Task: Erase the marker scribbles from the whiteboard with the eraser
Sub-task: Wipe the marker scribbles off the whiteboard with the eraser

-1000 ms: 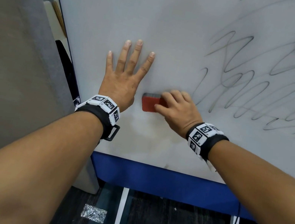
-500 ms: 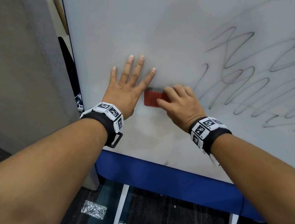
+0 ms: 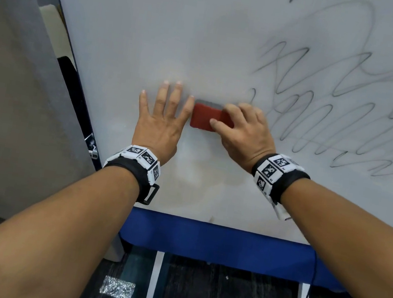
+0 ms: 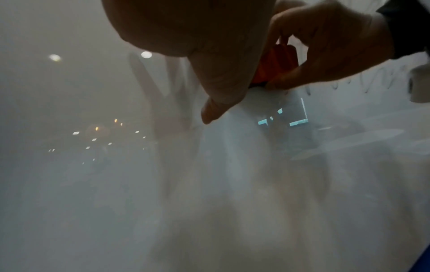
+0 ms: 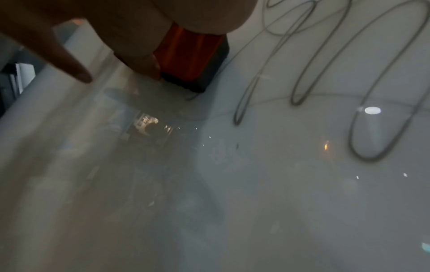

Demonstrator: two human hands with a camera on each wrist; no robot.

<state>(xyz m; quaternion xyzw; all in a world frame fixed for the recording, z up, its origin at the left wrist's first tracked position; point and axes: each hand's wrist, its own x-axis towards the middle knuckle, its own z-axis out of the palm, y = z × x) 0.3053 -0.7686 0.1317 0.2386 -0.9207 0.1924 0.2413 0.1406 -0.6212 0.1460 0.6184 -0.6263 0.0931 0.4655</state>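
Both forearms reach forward, each with a marker-patterned band at the wrist. The left hand (image 3: 159,122) lies flat, fingers (image 3: 161,96) straight and spread. The right hand (image 3: 242,133) has its fingers curled in a grip.

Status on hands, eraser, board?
Left hand flat on white whiteboard. Right hand gripping red block eraser. Grey marker scribbles remain, rightward. Nothing blocking.

No readable text, label, brand or number anywhere. Only looping marker scribbles (image 3: 347,109) without letter shapes at two o'clock on the whiteboard (image 3: 159,25), and black-and-white coded squares, not legible writing, on both wristbands (image 3: 141,156).
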